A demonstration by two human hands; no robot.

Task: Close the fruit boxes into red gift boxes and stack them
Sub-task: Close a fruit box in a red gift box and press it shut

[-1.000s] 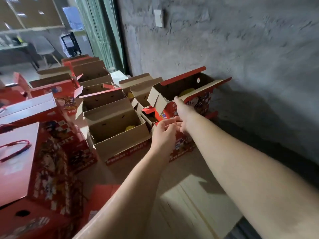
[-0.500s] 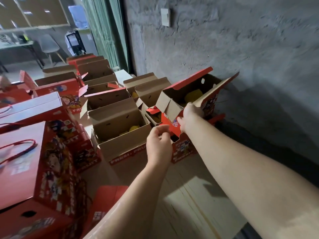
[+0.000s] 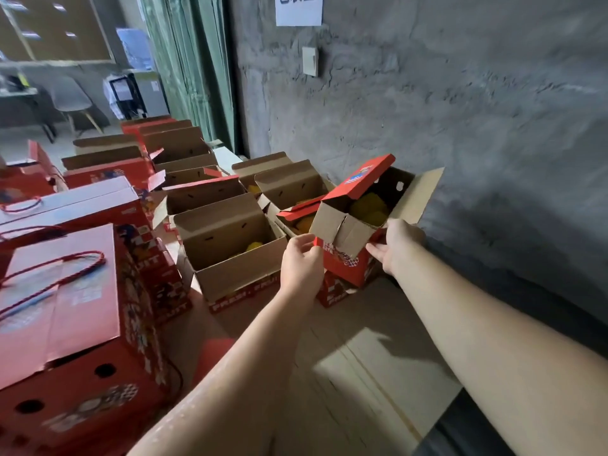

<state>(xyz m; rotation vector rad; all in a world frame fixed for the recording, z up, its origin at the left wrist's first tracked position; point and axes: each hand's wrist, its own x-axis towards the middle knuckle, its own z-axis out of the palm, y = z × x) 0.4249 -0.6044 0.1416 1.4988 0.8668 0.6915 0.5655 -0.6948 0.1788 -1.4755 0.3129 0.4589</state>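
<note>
open box (image 3: 348, 258) now lifted between both hands — nearby "fresh fruit" carton (image 3: 230, 255)

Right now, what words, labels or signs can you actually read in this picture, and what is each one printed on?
"FRESH · FRUIT": white letters along the bottom edge of the open box left of the hands.
Partial "FRUIT": on the side of the closed red gift box, blurred.
White paper sign on the wall: dark characters, cut off, unreadable.
Blue label on the raised flap of the held box: too blurred.
Papers on the far door: too small.
</note>
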